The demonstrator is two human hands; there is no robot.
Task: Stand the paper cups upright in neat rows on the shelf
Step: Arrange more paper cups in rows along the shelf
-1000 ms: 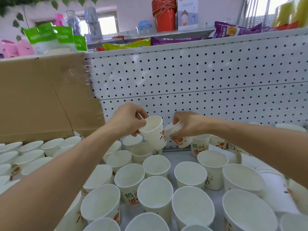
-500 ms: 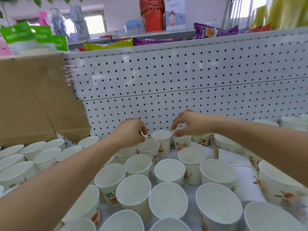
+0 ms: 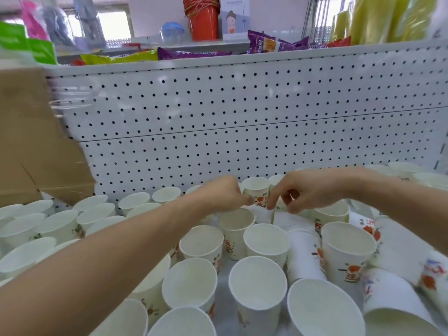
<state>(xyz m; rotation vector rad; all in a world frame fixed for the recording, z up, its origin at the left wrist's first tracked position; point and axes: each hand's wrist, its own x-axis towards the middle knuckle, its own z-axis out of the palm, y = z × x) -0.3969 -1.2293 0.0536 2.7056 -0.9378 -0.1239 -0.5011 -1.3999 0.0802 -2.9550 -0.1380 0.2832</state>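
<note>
as left hand (image 3: 220,195) and right hand (image 3: 312,190) flank it, paper cup (image 3: 257,190) stands.

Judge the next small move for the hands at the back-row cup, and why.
Probably release it and reach right: the cup stands upright by the pegboard, left hand gripping, right hand touching it, while fallen cups lie at right.

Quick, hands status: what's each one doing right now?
Left hand: fingers curled, tips against the back-row cup; a grip cannot be told.
Right hand: open, forefinger touching that cup's other side, holding nothing.
</note>
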